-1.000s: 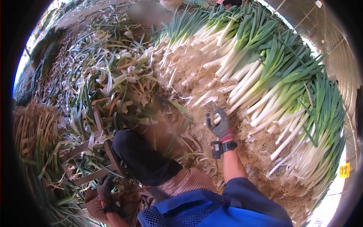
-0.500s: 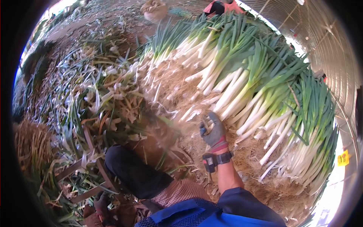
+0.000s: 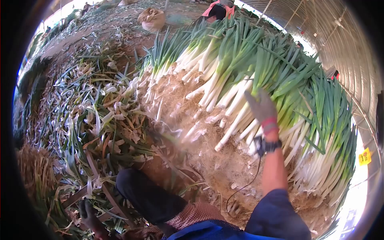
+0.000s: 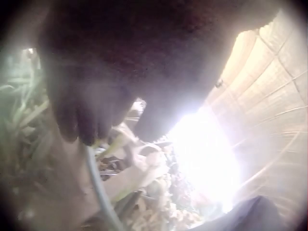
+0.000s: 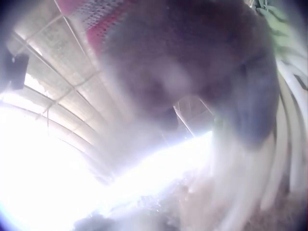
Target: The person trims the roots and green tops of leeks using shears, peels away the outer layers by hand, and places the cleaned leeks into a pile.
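My right hand (image 3: 263,108), in a grey glove with a red cuff, reaches over a long row of green onions (image 3: 240,94). Its fingers are stretched out over the white stalks. In the right wrist view the same hand (image 5: 192,62) is blurred, with pale stalks (image 5: 284,144) beside and below its fingers. Down at the lower left, my gloved left hand (image 3: 91,220) is beside a metal frame (image 3: 107,188), fingers extended. Seen from the left wrist, that hand (image 4: 130,67) is dark, and a thin grey tube-like strip (image 4: 102,192) runs below its fingertips.
Peeled leaves (image 3: 96,108) heap up on the left. Dry roots and soil (image 3: 220,168) lie between my knee (image 3: 144,196) and the onions. A stuffed sack (image 3: 152,19) and a person in a pink-orange top (image 3: 219,9) are at the back. A yellow tag (image 3: 365,157) hangs at right.
My right hand has moved up and right from the roots onto the stalks, its curled fingers straightening. My left hand has shifted left, fingers extended. The head view has turned slightly.
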The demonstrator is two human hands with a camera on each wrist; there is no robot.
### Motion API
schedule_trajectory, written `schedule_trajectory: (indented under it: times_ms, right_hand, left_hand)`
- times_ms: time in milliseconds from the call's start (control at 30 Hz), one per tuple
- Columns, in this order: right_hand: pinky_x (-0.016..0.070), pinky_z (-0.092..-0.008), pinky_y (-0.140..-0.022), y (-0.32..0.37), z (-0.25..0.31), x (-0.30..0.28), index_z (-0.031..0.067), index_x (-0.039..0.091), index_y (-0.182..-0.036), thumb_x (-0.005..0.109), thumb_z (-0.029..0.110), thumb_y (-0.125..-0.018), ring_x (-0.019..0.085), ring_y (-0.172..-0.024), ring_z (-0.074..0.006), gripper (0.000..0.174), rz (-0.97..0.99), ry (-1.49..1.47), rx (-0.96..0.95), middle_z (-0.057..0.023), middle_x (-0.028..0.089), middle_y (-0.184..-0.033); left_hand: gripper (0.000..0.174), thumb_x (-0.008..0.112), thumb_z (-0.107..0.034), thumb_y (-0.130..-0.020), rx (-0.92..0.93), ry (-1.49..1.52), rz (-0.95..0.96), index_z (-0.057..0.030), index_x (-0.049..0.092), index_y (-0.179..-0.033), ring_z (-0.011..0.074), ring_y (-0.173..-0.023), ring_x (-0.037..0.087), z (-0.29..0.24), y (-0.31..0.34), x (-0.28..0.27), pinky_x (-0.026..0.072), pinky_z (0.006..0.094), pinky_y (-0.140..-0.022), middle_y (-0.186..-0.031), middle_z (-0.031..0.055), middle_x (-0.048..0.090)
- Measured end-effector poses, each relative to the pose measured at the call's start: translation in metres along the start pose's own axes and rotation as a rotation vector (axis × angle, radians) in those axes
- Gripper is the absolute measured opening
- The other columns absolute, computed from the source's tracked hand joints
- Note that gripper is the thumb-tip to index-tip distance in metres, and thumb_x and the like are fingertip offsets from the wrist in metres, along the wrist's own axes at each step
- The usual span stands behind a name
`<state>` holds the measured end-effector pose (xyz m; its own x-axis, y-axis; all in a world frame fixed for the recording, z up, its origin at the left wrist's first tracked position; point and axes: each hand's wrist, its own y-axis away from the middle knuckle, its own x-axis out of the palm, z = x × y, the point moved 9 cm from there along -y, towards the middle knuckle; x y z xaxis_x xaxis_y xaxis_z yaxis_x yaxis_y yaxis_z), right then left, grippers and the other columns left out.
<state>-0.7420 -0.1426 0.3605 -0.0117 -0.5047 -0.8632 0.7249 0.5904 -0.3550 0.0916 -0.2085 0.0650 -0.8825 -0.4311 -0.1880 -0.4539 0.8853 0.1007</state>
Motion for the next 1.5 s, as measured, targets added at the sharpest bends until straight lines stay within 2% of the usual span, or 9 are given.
schedule_trajectory:
  times_ms: [200,500,633,667,767,833,900,1067,1500]
  right_hand:
    - [0.0392,-0.0543,-0.119,-0.170,-0.067,0.031,0.0092,0.024,-0.168,0.068,0.087,-0.075,0.047,-0.144,-0.0505,0.129,-0.029,0.287,0.338,-0.0340,0.039,-0.162]
    - [0.0323,-0.0582,-0.121,-0.249,-0.103,0.083,0.0178,0.026,-0.169,0.069,0.084,-0.073,0.037,-0.151,-0.0472,0.124,-0.104,0.315,0.579,-0.0271,0.041,-0.163]
    - [0.0335,-0.0586,-0.120,-0.251,-0.108,0.082,0.0212,0.028,-0.168,0.069,0.075,-0.079,0.037,-0.149,-0.0468,0.111,-0.147,0.432,0.617,-0.0228,0.041,-0.163]
    - [0.0342,-0.0590,-0.119,-0.250,-0.106,0.085,0.0213,0.029,-0.167,0.069,0.072,-0.080,0.037,-0.149,-0.0467,0.109,-0.132,0.441,0.645,-0.0224,0.040,-0.162]
    - [0.0365,-0.0599,-0.117,-0.270,-0.117,0.096,0.0217,0.031,-0.166,0.072,0.065,-0.080,0.037,-0.147,-0.0466,0.104,-0.085,0.470,0.695,-0.0208,0.040,-0.162]
    - [0.0383,-0.0604,-0.115,-0.287,-0.138,0.111,0.0219,0.032,-0.165,0.072,0.061,-0.080,0.038,-0.146,-0.0464,0.102,-0.060,0.500,0.697,-0.0194,0.039,-0.163]
    - [0.0404,-0.0592,-0.114,-0.310,-0.138,0.110,0.0206,0.036,-0.163,0.071,0.058,-0.081,0.041,-0.144,-0.0460,0.096,-0.018,0.517,0.693,-0.0180,0.042,-0.162]
    - [0.0404,-0.0572,-0.115,-0.349,-0.174,0.133,0.0167,0.040,-0.160,0.069,0.060,-0.082,0.045,-0.142,-0.0459,0.093,0.073,0.490,0.674,-0.0178,0.046,-0.159]
    - [0.0390,-0.0584,-0.117,-0.347,-0.206,0.142,0.0192,0.038,-0.162,0.070,0.067,-0.083,0.043,-0.144,-0.0472,0.097,0.066,0.510,0.641,-0.0214,0.049,-0.156]
  left_hand:
    - [0.049,0.067,-0.005,-0.098,0.005,0.129,0.485,0.0065,0.059,-0.144,0.0185,-0.109,0.069,-0.210,0.041,0.251,0.0563,0.0319,-0.095,-0.122,0.0125,0.072]
    - [0.098,0.080,-0.039,-0.096,-0.464,0.172,1.149,-0.0043,0.023,-0.168,0.0297,-0.136,0.055,-0.151,0.084,0.611,0.0483,0.0426,-0.107,-0.159,0.0229,0.047]
    - [0.083,0.079,-0.035,-0.096,-0.797,0.403,0.969,-0.0012,0.038,-0.159,0.0272,-0.119,0.065,-0.115,0.128,0.704,0.0542,0.0430,-0.098,-0.137,0.0171,0.062]
    - [0.054,0.078,-0.033,-0.097,-0.507,0.413,0.987,-0.0018,0.063,-0.138,0.0181,-0.099,0.068,-0.063,0.139,0.743,0.0568,0.0373,-0.075,-0.112,0.0076,0.071]
    - [0.038,0.081,-0.027,-0.097,-0.639,0.176,1.027,-0.0050,0.072,-0.127,0.0134,-0.094,0.068,-0.127,0.164,0.746,0.0573,0.0320,-0.077,-0.112,0.0031,0.073]
    - [0.056,0.073,-0.010,-0.094,0.157,-0.219,1.303,0.0020,0.057,-0.147,0.0255,-0.118,0.069,-0.210,0.173,0.742,0.0554,0.0392,-0.100,-0.127,0.0134,0.073]
    - [0.066,0.064,-0.001,-0.091,-0.098,0.064,1.301,0.0025,0.048,-0.154,0.0343,-0.136,0.060,-0.225,0.197,0.751,0.0476,0.0414,-0.113,-0.142,0.0231,0.064]
    - [0.047,0.058,-0.004,-0.100,0.346,-0.006,1.285,0.0039,0.054,-0.146,0.0296,-0.127,0.063,-0.286,0.209,0.786,0.0502,0.0428,-0.108,-0.139,0.0236,0.064]
    - [0.037,0.071,-0.019,-0.102,-0.716,0.011,1.107,0.0006,0.065,-0.133,0.0277,-0.111,0.069,-0.201,0.165,0.748,0.0553,0.0407,-0.096,-0.125,0.0146,0.072]
